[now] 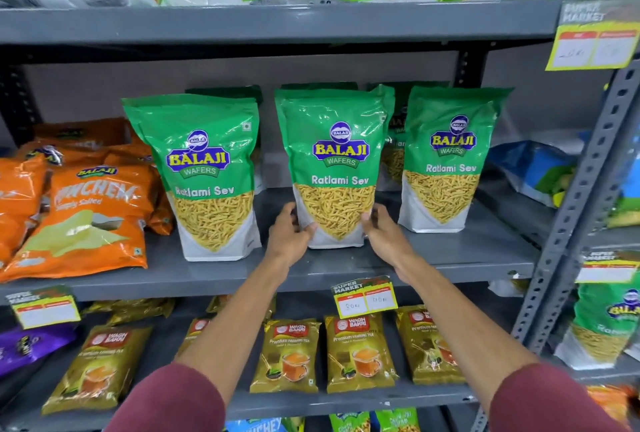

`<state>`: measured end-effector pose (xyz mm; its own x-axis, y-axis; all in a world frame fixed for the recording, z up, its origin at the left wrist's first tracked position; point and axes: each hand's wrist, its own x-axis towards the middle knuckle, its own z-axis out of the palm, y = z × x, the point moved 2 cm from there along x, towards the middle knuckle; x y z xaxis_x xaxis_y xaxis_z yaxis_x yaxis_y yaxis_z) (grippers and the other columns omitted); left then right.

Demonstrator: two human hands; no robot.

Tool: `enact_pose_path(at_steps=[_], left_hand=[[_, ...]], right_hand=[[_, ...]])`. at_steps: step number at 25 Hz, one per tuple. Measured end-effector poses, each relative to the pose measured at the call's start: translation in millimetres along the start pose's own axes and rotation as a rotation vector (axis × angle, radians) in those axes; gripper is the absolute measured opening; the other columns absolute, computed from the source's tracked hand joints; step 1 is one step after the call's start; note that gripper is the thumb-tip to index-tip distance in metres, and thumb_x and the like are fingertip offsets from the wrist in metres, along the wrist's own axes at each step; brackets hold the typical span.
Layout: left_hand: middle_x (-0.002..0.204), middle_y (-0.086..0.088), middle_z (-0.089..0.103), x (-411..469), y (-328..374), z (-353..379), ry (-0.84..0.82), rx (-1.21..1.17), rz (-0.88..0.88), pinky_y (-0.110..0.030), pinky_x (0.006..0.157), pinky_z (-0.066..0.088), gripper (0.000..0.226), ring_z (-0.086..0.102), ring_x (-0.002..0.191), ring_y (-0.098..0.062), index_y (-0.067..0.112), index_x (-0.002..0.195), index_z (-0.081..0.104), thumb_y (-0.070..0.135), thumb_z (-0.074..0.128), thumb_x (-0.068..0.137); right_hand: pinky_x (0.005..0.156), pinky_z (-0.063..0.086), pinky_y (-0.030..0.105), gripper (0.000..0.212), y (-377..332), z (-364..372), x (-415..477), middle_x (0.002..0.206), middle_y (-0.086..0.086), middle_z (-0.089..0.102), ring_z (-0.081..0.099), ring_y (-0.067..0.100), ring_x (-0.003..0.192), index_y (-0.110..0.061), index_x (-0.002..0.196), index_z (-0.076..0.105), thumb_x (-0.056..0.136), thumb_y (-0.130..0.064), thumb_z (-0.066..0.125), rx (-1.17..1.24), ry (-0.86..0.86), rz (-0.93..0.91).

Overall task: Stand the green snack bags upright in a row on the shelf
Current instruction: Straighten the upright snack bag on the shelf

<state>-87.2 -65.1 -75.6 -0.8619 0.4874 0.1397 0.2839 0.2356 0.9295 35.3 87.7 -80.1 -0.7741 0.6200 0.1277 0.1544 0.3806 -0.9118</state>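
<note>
Three green snack bags stand upright in a row on the grey middle shelf (450, 255): a left bag (204, 168), a middle bag (337, 161) and a right bag (450, 157). More green bags (394, 140) stand behind them, mostly hidden. My left hand (289, 230) grips the lower left side of the middle bag. My right hand (382, 229) grips its lower right side. The bag's base rests on the shelf.
Orange snack bags (86, 213) lie in a pile at the left of the same shelf. Blue bags (540, 171) sit at the right, behind a grey upright post (585, 189). Tea packets (356, 348) fill the shelf below, and a price tag (363, 296) hangs on the shelf edge.
</note>
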Motion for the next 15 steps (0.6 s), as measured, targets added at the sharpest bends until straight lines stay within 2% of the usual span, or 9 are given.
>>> enact_pose_path(at_steps=[3, 5, 7, 8, 9, 10, 12, 14, 15], left_hand=[[0.126, -0.006, 0.063, -2.5, -2.7, -1.2, -0.001, 0.019, 0.013, -0.032, 0.092, 0.05, 0.056, 0.061, 0.105, -0.021, 0.013, 0.142, 0.04, 0.015, 0.065, 0.092], [0.133, -0.011, 0.059, -9.3, 3.0, 1.4, 0.043, 0.027, 0.034, -0.038, 0.098, 0.049, 0.064, 0.059, 0.117, -0.027, 0.012, 0.146, 0.033, 0.02, 0.065, 0.091], [0.141, -0.016, 0.048, -26.7, 11.4, 8.6, 0.252, 0.103, 0.154, -0.045, 0.105, 0.044, 0.073, 0.048, 0.129, -0.031, 0.008, 0.15, 0.026, 0.028, 0.065, 0.091], [0.142, -0.017, 0.042, -40.1, 18.6, 16.2, 0.393, 0.15, 0.262, -0.044, 0.104, 0.04, 0.071, 0.044, 0.13, -0.03, 0.008, 0.149, 0.028, 0.032, 0.062, 0.092], [0.141, -0.014, 0.04, -54.6, 28.1, 25.0, 0.496, 0.187, 0.38, -0.042, 0.102, 0.037, 0.064, 0.042, 0.129, -0.026, 0.01, 0.146, 0.032, 0.035, 0.059, 0.094], [0.138, -0.009, 0.041, -65.8, 39.2, 36.8, 0.506, 0.189, 0.492, -0.04, 0.101, 0.035, 0.056, 0.042, 0.126, -0.022, 0.013, 0.143, 0.037, 0.035, 0.057, 0.095], [0.124, -0.002, 0.054, -73.4, 58.2, 73.6, 0.286, 0.118, 0.573, -0.037, 0.099, 0.041, 0.041, 0.051, 0.116, -0.018, 0.016, 0.133, 0.046, 0.029, 0.057, 0.096], [0.116, -0.003, 0.062, -62.0, 69.8, 113.6, 0.04, 0.108, 0.481, -0.041, 0.096, 0.049, 0.039, 0.06, 0.108, -0.02, 0.014, 0.129, 0.05, 0.028, 0.06, 0.093], [0.122, -0.006, 0.06, -53.9, 75.2, 130.9, -0.009, 0.126, 0.415, -0.043, 0.098, 0.049, 0.043, 0.06, 0.112, -0.023, 0.013, 0.131, 0.048, 0.029, 0.06, 0.093]], right_hand=[[0.1, 0.043, 0.038, 0.036, 2.6, -1.2, -1.7, 0.132, 0.003, 0.059, 0.056, 0.024, 0.12, -0.018, 0.137, 0.041, 0.106, -0.036, 0.038, 0.01, -0.023, -0.034], [0.098, 0.043, 0.032, 0.041, 3.7, -4.1, -0.8, 0.133, 0.0, 0.058, 0.055, 0.02, 0.121, -0.018, 0.141, 0.041, 0.105, -0.037, 0.04, 0.015, -0.011, -0.084], [0.089, 0.046, 0.019, 0.044, 3.5, -15.3, -1.9, 0.128, 0.004, 0.057, 0.059, 0.02, 0.113, -0.014, 0.142, 0.043, 0.103, -0.036, 0.045, 0.028, 0.149, -0.197], [0.083, 0.046, 0.012, 0.042, 4.5, -26.9, -3.0, 0.124, 0.007, 0.055, 0.06, 0.02, 0.106, -0.014, 0.139, 0.045, 0.103, -0.033, 0.047, 0.056, 0.262, -0.243], [0.08, 0.045, 0.009, 0.037, 6.1, -40.7, -3.6, 0.121, 0.009, 0.051, 0.057, 0.019, 0.1, -0.013, 0.135, 0.047, 0.103, -0.03, 0.049, 0.095, 0.382, -0.278], [0.081, 0.047, 0.012, 0.033, 6.9, -56.2, -4.9, 0.12, 0.01, 0.047, 0.053, 0.018, 0.099, -0.012, 0.132, 0.048, 0.102, -0.026, 0.051, 0.122, 0.495, -0.308], [0.091, 0.047, 0.028, 0.033, 12.2, -88.0, -4.9, 0.122, 0.012, 0.043, 0.046, 0.016, 0.102, -0.008, 0.129, 0.047, 0.101, -0.022, 0.054, 0.143, 0.676, -0.331], [0.101, 0.04, 0.039, 0.041, 19.1, -110.6, 0.5, 0.132, 0.019, 0.038, 0.04, 0.018, 0.113, -0.008, 0.135, 0.042, 0.099, -0.021, 0.055, 0.127, 0.755, -0.28], [0.106, 0.035, 0.044, 0.046, 26.8, -119.7, 8.8, 0.139, 0.022, 0.035, 0.037, 0.023, 0.122, -0.01, 0.14, 0.038, 0.099, -0.021, 0.055, 0.117, 0.757, -0.22]])
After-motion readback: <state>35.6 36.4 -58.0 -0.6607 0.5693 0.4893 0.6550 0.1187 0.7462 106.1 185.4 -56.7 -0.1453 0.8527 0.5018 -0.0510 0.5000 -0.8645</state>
